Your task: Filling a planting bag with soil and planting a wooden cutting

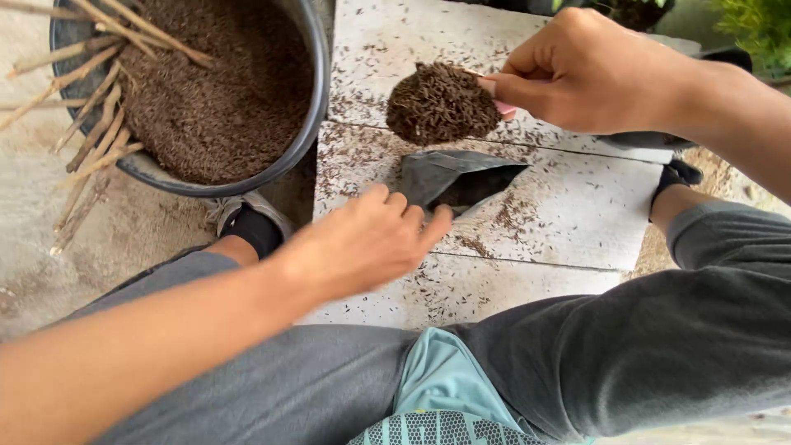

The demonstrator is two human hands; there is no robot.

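My right hand [589, 72] grips a pink-handled scoop [441, 103] heaped with brown husk-like soil, held just above a small black plastic bag [453, 177]. The bag lies on white boards with its mouth open toward the right and some soil inside. My left hand [362, 243] pinches the bag's near edge with fingers and thumb. A large dark tub [317, 99] full of the same brown material sits at the upper left, left of the scoop.
Dry sticks [91, 124] lean over the tub's left side. White wooden boards [568, 214] are strewn with spilled husks. My bent legs in grey trousers frame the bottom; shoes show near the tub and at the right. Green plants stand at the top right.
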